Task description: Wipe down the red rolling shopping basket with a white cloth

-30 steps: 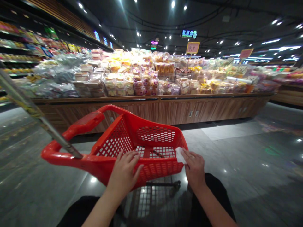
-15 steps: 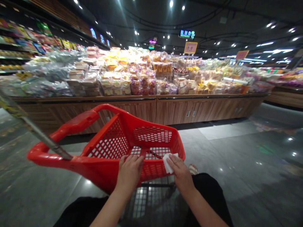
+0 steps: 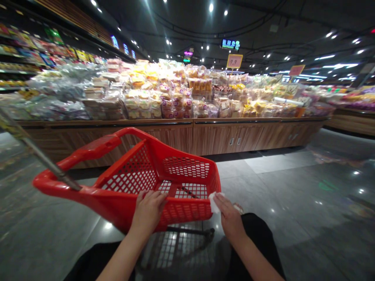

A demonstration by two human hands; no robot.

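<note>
In front of me stands a red plastic shopping cart [image 3: 187, 212] with perforated walls, its handle end towards the left. My left hand [image 3: 149, 208] is closed over the near rim of its basket, fingers curled inside. A crumpled white wipe [image 3: 215, 204] is under the fingers of my right hand [image 3: 230, 218], at the near right corner of the basket. That hand presses the wipe against the corner or just beside it; I cannot tell which. A dark strip shows at the bottom of the basket, which otherwise holds nothing visible.
A metal pole [image 3: 55, 166] slants across the cart's handle end at left. Beyond the cart runs a wooden display counter [image 3: 216, 138] heaped with bagged baked goods [image 3: 175, 103]. Stocked shelves [image 3: 20, 50] rise at far left. Grey tiled floor [image 3: 293, 191] extends to the right.
The cart has shifted a little to the left, and my left hand has gone with it. My right hand has slid slightly right with the wipe, to the end of the rim.
</note>
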